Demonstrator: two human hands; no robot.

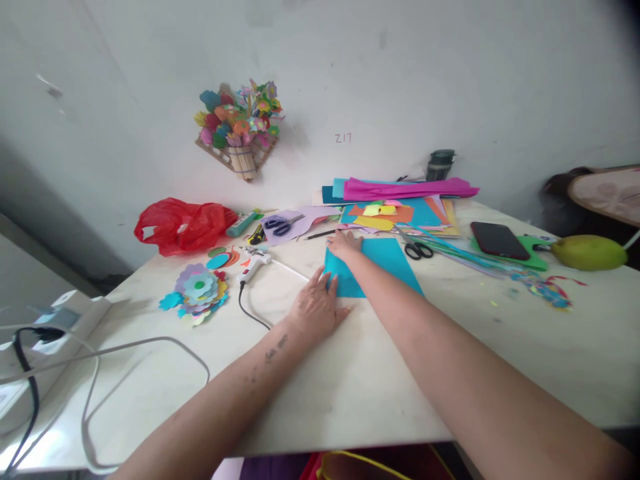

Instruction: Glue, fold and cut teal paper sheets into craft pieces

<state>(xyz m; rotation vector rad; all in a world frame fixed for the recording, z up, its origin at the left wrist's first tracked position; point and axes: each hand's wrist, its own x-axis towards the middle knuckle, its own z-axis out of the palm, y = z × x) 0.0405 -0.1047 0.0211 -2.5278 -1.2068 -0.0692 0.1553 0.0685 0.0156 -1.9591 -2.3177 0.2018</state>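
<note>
A blue sheet of paper lies flat on the table in front of me. My left hand rests at the sheet's left edge near its lower corner, fingers spread and thumb out to the right. Across the sheet reaches my right arm, and my right hand presses on the far left corner with its fingers stretched out. Left of the hands lies a white glue gun with a black cord. A dark pencil is just beyond my right hand, and black scissors lie beyond the sheet's right corner.
Paper flowers and a red plastic bag are on the left. Coloured sheets are stacked at the back. A phone and a yellow-green fruit-like object lie right. Cables loop over the front left from a power strip.
</note>
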